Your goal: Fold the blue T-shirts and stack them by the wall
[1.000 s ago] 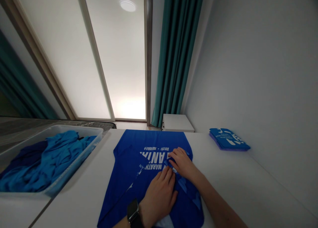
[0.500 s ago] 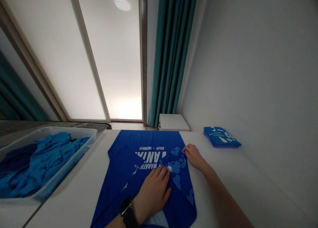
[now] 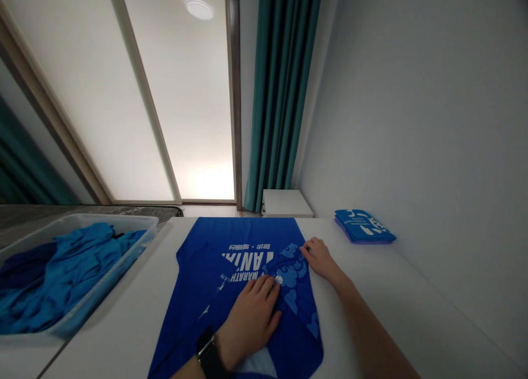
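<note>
Two tall frosted glass panels [image 3: 70,120] and a teal curtain [image 3: 280,93] rise beyond a white table [image 3: 391,302], with a small white cabinet [image 3: 286,203] against the wall behind it. On the table's left, a clear plastic bin [image 3: 111,277] holds crumpled blue garments [image 3: 78,274]; on the right, a neat stack of folded blue shirts [image 3: 363,226] sits near the wall, as if finished pieces are kept apart from the loose ones. A royal-blue marathon T-shirt [image 3: 198,291] lies flat between them, its printed lettering upside down to the wearer of the camera. A cloud-patterned folded flap [image 3: 292,280] crosses its middle. The two hands are apart and neither grips: the left hand [image 3: 249,321], below a black watch [image 3: 208,354], presses flat on the flap's near side, apparently pinning it, while the right hand [image 3: 319,258] rests its fingers at the far end. Open tabletop lies right of the shirt; its left edge runs closer to the bin.
</note>
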{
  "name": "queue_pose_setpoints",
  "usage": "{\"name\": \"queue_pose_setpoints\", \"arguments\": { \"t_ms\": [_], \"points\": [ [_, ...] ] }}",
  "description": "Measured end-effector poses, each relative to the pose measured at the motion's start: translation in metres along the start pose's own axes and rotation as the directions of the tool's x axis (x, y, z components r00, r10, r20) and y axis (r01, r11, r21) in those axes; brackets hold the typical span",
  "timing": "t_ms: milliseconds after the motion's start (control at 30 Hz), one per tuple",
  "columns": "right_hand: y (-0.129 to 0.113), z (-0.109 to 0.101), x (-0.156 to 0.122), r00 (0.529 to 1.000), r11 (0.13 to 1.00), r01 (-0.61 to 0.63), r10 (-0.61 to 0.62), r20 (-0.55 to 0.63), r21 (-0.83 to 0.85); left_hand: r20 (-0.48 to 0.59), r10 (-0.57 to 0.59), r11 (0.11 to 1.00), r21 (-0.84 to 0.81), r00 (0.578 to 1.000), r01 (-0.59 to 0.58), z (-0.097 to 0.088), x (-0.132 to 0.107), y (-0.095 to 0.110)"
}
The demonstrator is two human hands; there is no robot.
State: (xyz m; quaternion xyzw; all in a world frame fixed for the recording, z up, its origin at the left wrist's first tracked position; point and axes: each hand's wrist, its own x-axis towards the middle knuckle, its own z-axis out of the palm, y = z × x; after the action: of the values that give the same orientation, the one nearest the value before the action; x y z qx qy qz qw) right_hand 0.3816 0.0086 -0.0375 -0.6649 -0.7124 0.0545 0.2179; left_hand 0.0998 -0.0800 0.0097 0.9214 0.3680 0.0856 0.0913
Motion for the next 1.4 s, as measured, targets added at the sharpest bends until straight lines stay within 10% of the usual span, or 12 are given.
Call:
{"name": "queue_pose_setpoints", "arguments": {
  "t_ms": [533,867,1400],
  "points": [
    [0.006,-0.01,-0.007,0.997,0.996,0.046,-0.05,0.054,0.075,-0.016,0.024,0.999,-0.046,1.0,-0.025,-0.005,0.001,-0.006],
    [0.005,-0.005,-0.005,0.998,0.999,0.023,-0.025,0.055,0.04,-0.097,-0.214,0.975,0.036,0.972,0.218,-0.046,0.043,-0.055],
    [0.006,-0.004,-0.001,0.999,0.998,-0.014,0.012,0.037,0.061,0.011,-0.204,0.978,-0.033,0.979,0.205,-0.024,0.061,-0.054]
  ]
}}
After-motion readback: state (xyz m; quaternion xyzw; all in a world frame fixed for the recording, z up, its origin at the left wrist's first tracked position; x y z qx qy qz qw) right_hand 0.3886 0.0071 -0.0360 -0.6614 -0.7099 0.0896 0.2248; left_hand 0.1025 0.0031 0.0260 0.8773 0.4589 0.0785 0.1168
